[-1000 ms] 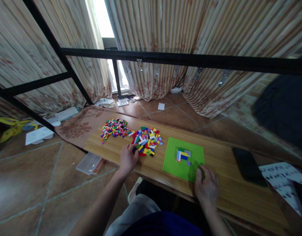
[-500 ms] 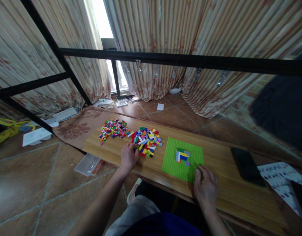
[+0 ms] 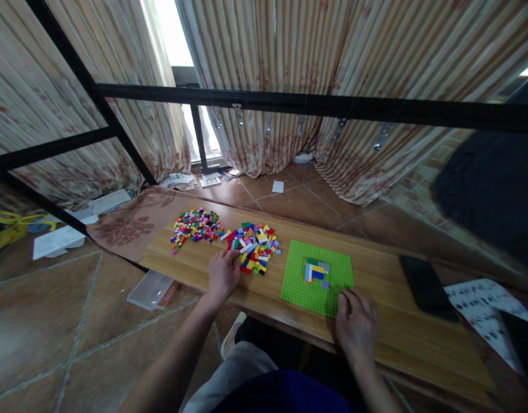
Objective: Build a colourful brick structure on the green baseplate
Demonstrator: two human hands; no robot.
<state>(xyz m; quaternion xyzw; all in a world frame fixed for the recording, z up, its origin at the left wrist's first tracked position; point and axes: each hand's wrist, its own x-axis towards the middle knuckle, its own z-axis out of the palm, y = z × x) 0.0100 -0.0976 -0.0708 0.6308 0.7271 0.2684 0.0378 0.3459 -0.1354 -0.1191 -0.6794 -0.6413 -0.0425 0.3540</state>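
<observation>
Striped curtains (image 3: 264, 51) hang beyond a black bar (image 3: 289, 100); a small white sheet (image 3: 278, 186) lies on brown floor tiles (image 3: 35, 321); at left, a yellow object (image 3: 8, 230) lies beside white papers (image 3: 57, 243).

Left hand (image 3: 224, 276) has seemingly edged closer to the larger bricks (image 3: 255, 248).

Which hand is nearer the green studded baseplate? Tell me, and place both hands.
Right. The right hand is at the near right corner of the green studded baseplate; the left hand is farther off to its left, by the larger toy bricks.
</observation>
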